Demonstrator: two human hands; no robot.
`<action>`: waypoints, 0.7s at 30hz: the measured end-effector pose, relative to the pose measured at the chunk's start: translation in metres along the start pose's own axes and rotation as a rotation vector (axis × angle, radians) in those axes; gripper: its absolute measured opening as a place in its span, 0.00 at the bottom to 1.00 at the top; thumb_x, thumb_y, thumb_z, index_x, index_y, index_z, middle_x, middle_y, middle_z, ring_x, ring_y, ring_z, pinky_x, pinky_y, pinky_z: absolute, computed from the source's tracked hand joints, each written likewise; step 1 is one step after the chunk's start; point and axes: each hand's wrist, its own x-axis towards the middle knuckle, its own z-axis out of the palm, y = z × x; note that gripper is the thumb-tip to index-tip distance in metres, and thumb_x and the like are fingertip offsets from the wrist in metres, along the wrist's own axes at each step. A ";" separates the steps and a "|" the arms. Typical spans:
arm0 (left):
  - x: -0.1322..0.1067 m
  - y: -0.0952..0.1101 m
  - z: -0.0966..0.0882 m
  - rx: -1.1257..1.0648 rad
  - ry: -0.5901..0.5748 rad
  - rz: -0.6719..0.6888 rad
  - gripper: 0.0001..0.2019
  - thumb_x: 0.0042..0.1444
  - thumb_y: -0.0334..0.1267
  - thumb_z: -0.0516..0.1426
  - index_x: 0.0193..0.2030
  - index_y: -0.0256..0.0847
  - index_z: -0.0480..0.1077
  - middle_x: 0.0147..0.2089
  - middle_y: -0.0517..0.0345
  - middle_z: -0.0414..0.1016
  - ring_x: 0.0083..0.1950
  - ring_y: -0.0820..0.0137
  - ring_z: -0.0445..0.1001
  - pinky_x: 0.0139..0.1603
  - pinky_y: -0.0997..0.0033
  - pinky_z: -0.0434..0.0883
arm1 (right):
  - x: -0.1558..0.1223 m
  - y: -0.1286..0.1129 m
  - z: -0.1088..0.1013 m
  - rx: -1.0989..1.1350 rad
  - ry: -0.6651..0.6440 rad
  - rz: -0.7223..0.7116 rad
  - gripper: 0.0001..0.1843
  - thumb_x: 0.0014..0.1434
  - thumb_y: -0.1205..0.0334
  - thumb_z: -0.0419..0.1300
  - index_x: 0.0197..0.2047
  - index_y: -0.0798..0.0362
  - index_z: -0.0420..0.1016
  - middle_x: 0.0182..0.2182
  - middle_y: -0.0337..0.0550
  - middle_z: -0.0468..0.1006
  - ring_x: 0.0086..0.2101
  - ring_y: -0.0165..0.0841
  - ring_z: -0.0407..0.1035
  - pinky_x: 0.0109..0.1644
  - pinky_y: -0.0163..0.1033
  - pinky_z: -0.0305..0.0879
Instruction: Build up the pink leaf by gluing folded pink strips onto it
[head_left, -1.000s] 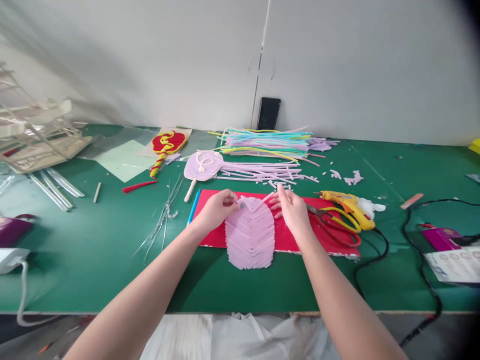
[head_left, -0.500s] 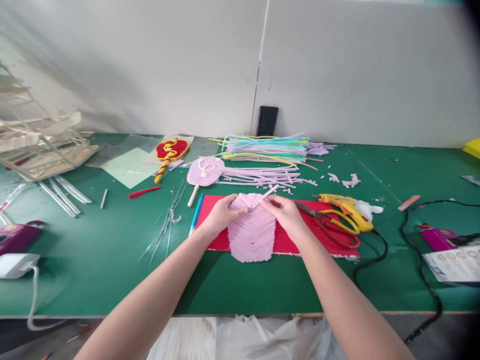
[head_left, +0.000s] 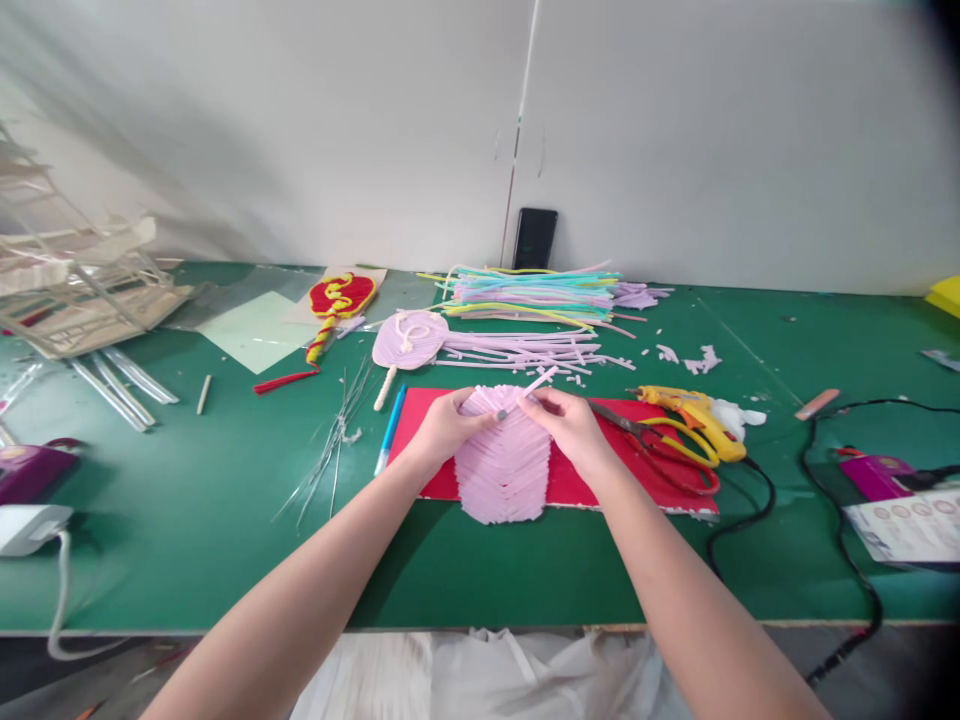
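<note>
A pale pink panel [head_left: 504, 475] of fuzzy pipe cleaners, laid in a slanted V pattern, lies over the front edge of a red board [head_left: 577, 478]. My left hand [head_left: 444, 428] grips the panel's upper left edge, its thumb lying across the top. A short pink pipe cleaner [head_left: 543, 379] slants up from the panel's upper right, pinched between the thumb and fingers of my right hand [head_left: 568, 425]. Scissors [head_left: 679, 445] with yellow and red handles rest on the board just right of that hand. A blue pen [head_left: 391, 428] lies at the board's left edge.
Behind my hands lie a pink fan shape [head_left: 409, 340], loose pink pipe cleaners [head_left: 525, 350] and a multicoloured bundle [head_left: 532, 292]. A yellow glue gun [head_left: 701, 415] with a black cord [head_left: 806, 470] sits right. Thin wires [head_left: 337, 440] are left; a phone [head_left: 535, 238] leans on the wall.
My left thumb has shifted slightly to the right across the panel's top. My right hand still pinches the short pipe cleaner in about the same place.
</note>
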 end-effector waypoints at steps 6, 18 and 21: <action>0.000 0.002 0.000 0.027 0.006 -0.007 0.20 0.41 0.48 0.65 0.38 0.37 0.74 0.37 0.55 0.78 0.38 0.64 0.74 0.35 0.71 0.69 | -0.001 -0.001 0.000 0.006 -0.009 0.013 0.17 0.50 0.47 0.62 0.34 0.53 0.76 0.32 0.41 0.79 0.34 0.35 0.71 0.39 0.37 0.63; 0.000 -0.001 0.000 0.044 0.041 0.017 0.21 0.44 0.54 0.61 0.33 0.36 0.73 0.30 0.58 0.74 0.33 0.67 0.70 0.31 0.73 0.66 | -0.003 -0.006 0.004 -0.039 -0.006 0.025 0.20 0.47 0.47 0.64 0.37 0.54 0.78 0.36 0.44 0.80 0.39 0.40 0.72 0.43 0.40 0.65; 0.000 0.000 0.001 0.054 0.045 0.041 0.20 0.43 0.54 0.62 0.33 0.36 0.73 0.30 0.59 0.74 0.33 0.68 0.70 0.32 0.73 0.65 | -0.004 -0.007 0.007 -0.012 -0.017 0.052 0.21 0.46 0.48 0.65 0.38 0.55 0.78 0.36 0.45 0.81 0.40 0.41 0.72 0.43 0.41 0.65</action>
